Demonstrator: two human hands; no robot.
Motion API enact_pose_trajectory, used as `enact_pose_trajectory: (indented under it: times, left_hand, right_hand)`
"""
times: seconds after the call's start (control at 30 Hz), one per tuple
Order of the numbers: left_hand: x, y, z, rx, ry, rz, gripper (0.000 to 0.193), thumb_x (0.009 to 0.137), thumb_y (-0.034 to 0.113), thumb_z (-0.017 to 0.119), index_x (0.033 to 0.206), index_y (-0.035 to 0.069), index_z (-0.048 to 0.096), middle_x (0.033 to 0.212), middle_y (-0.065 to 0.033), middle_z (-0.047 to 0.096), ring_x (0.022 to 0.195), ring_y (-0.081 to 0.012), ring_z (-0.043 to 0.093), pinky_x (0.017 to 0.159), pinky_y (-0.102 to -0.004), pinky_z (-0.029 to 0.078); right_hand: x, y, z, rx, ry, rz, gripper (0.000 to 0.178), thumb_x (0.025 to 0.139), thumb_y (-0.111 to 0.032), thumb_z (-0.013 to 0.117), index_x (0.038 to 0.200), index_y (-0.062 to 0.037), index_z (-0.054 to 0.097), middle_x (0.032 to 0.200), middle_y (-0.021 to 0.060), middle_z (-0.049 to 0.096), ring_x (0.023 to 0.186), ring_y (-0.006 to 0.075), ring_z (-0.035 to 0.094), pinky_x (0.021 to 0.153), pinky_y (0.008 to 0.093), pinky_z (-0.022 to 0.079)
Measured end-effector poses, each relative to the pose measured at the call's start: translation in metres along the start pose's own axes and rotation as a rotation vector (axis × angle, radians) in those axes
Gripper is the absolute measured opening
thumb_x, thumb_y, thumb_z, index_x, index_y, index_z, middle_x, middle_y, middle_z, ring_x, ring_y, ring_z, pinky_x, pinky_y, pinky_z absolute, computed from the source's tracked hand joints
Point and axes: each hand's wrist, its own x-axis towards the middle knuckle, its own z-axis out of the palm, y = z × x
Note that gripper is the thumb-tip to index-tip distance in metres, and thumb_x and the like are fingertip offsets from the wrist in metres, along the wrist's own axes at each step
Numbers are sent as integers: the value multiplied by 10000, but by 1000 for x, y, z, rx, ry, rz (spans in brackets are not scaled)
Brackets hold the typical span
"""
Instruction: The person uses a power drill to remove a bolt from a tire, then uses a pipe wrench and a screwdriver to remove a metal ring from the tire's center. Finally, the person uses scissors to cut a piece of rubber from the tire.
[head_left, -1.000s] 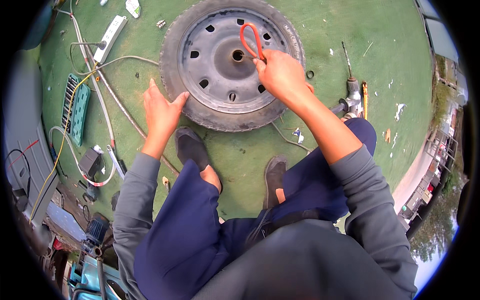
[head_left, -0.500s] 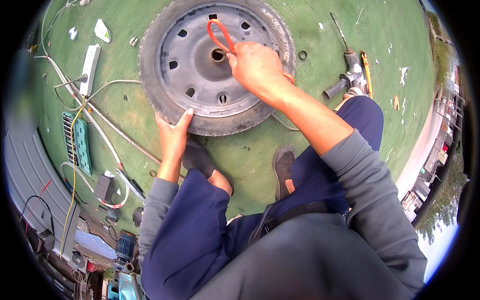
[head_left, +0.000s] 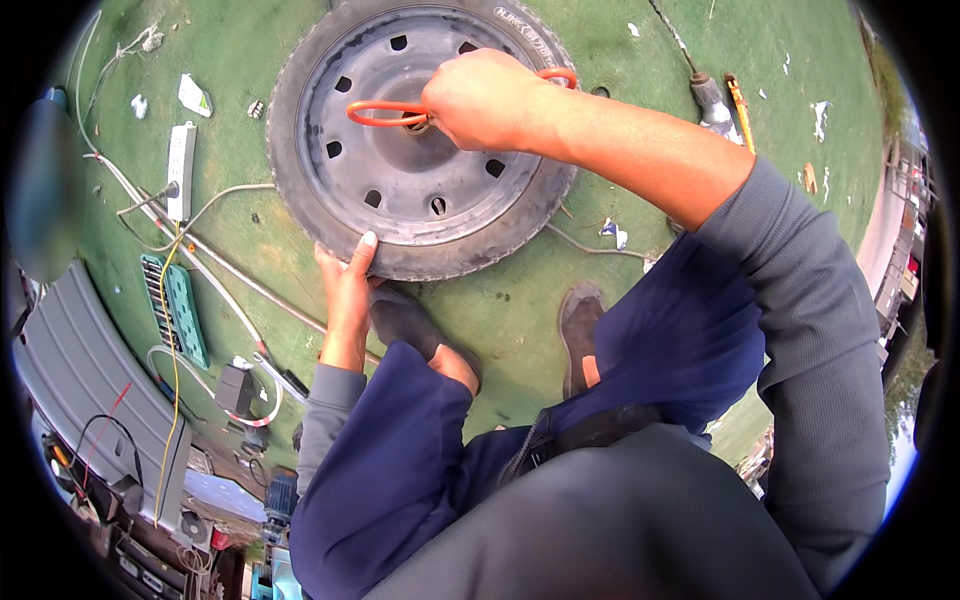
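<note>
In front of me a wheel with a black tire point(head_left: 290, 190) and a dark steel rim point(head_left: 390, 215) lies with its face toward me. My left hand point(head_left: 345, 290) grips the tire's near left edge, thumb on top and fingers partly hidden under it. Over the rim's centre hole my right hand point(head_left: 485, 100) is closed around an orange looped tool point(head_left: 375, 112). One orange loop sticks out to the left of the fist, another bit of orange to the right. The middle of the tool is hidden by the hand, so its exact kind cannot be told.
On the green floor point(head_left: 510, 360), a white power strip point(head_left: 180, 170), cables and a green socket case point(head_left: 175, 310) lie left. A power drill point(head_left: 710, 105) with a long bit and an orange-yellow cutter knife point(head_left: 738, 105) lie right. A grey panel point(head_left: 85, 370) stands far left.
My right hand has risen and turned, so the orange loop swings from pointing up to pointing left. The elbow has moved out to the right. My left hand keeps its hold on the tire.
</note>
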Motion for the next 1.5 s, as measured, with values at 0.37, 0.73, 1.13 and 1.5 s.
enact_pose_trajectory:
  times: [0.37, 0.73, 1.13, 1.5]
  left_hand:
    - [0, 0, 3, -42, 6, 17, 974, 936, 280, 776, 1602, 88, 92, 1530, -218, 416, 1321, -367, 546, 964, -528, 569]
    - [19, -33, -8, -24, 26, 128, 991, 938, 301, 771, 1611, 88, 77, 1539, -214, 415, 1310, -375, 559, 953, -544, 568]
    - [18, -27, -4, -107, -27, 159, 1063, 920, 207, 790, 1618, 1, 15, 1603, -222, 321, 1444, -341, 399, 1163, -461, 360]
    - [18, -29, -3, -187, -9, 209, 789, 860, 243, 839, 1464, -22, 406, 1349, -173, 607, 1217, -267, 624, 1039, -403, 517]
  right_hand:
    - [24, 14, -6, -62, -174, -289, 131, 816, -202, 687, 793, -81, 732, 740, 104, 716, 702, 309, 713, 647, 409, 578]
    - [36, 26, -8, -206, -178, -288, 173, 876, -178, 674, 819, -25, 729, 759, 173, 698, 719, 385, 691, 680, 486, 560]
    - [2, 1, 16, -10, 62, 67, 165, 859, -167, 680, 827, -14, 732, 806, 195, 723, 775, 406, 715, 728, 508, 573]
    - [45, 11, -35, -527, -235, -245, 98, 842, -153, 678, 824, -59, 695, 829, 114, 689, 768, 332, 708, 674, 462, 571]
